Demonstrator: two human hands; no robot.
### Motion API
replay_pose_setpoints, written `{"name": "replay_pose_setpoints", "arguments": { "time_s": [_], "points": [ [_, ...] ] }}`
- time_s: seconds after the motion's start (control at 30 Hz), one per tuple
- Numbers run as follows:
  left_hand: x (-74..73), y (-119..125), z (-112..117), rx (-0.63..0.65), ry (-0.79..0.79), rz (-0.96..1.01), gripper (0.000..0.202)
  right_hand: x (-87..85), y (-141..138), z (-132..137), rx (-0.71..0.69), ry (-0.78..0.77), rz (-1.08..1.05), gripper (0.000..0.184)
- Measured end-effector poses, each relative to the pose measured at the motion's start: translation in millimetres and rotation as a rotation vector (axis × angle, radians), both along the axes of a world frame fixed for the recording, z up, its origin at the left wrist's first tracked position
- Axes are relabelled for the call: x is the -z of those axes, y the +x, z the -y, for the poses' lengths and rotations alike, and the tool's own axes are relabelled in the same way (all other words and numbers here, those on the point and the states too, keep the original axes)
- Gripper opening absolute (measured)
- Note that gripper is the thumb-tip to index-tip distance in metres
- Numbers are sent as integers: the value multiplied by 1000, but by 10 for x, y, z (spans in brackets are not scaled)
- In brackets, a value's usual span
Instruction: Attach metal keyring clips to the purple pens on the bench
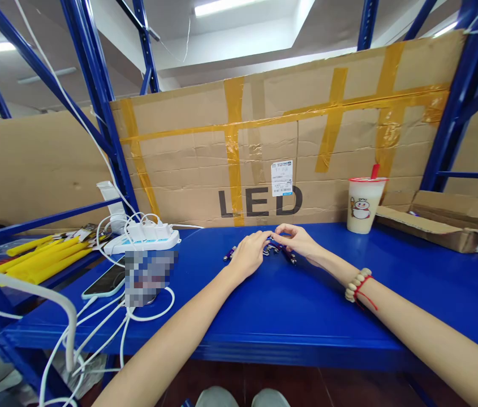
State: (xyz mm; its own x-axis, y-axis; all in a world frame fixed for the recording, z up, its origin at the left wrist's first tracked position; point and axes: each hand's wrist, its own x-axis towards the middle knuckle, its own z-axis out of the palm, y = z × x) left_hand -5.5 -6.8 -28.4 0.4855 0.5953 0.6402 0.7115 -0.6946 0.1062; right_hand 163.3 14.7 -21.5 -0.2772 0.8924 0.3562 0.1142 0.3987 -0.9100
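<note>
My left hand (249, 252) rests on the blue shelf top (289, 316), palm down, with its fingers drawn together at a small shiny item. Close by on the right, my right hand (296, 238) pinches thumb and forefinger at the same spot, the fingertips of both hands almost meeting. What they pinch is too small to name. Beneath and between them lie small silver metal pieces (269, 249). A dark purple piece with a silver end (288, 255) sits under my right hand, and another purple piece (229, 253) pokes out left of my left hand.
A drink cup with a red straw (361, 206) and an open cardboard box (446, 226) stand on the right. On the left are a white power strip (143, 242), a phone (105, 281), white cables and yellow sticks (52, 257). A large cardboard sheet (196, 169) closes off the back.
</note>
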Motion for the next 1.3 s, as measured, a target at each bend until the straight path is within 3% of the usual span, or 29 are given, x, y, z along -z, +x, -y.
{"name": "replay_pose_setpoints", "arguments": {
  "time_s": [0.17, 0.33, 0.5, 0.83, 1.07, 1.3],
  "points": [
    [16, 8, -32, 38, -81, 56, 29, -33, 37, -51, 88, 236, 81, 40],
    [11, 21, -42, 65, -171, 144, 28, -61, 113, -94, 65, 437, 163, 32],
    [-20, 32, 39, 100, -264, 143, 26, -56, 162, -108, 101, 557, 252, 23],
    [-20, 43, 134, 67, -338, 60, 21, -52, 202, -79, 107, 488, 390, 17],
    [-3, 22, 139, 67, -240, -55, 20, -49, 220, -52, 84, 434, 494, 16],
    [1, 18, 111, 88, -249, 18, 20, -24, 200, -82, 93, 424, 439, 14]
  ]
}}
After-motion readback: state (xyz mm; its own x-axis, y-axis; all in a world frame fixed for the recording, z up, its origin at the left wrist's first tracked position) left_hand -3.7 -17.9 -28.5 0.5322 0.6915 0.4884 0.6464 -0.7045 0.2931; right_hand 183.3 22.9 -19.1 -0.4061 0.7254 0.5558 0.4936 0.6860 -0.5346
